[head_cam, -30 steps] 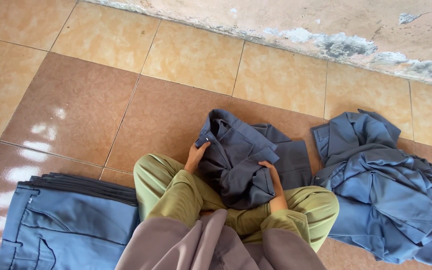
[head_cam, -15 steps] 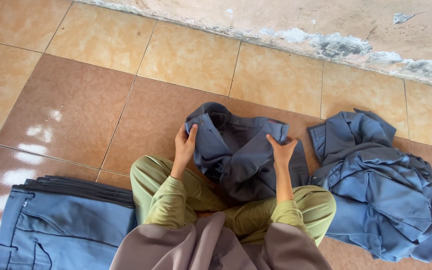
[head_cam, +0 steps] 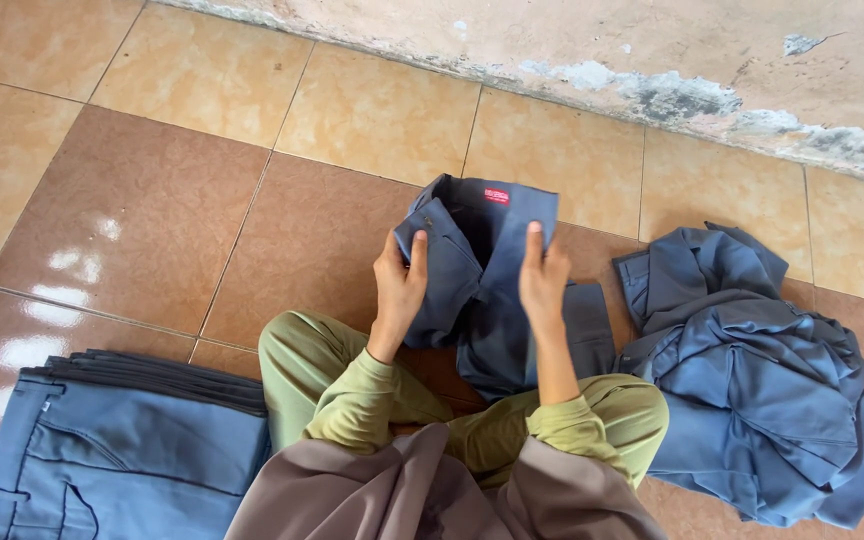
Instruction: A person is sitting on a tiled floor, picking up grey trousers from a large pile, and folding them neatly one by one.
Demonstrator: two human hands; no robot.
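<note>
both hands grip the waistband of some grey-blue trousers [head_cam: 482, 290], left hand [head_cam: 399, 285] and right hand [head_cam: 544, 280] pinching either side. folded stack [head_cam: 122, 450] sits on the left, messy pile [head_cam: 762, 380] on the right.

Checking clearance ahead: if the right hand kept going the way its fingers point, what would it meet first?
The right hand already grips the blue-grey trousers; beyond them lies bare tiled floor, then probably the wall.

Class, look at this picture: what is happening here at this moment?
A person sits on the tiled floor and holds up grey-blue trousers by the waistband, left hand and right hand gripping either side. A neat stack of folded trousers lies at their left, a loose heap of garments at their right.
</note>
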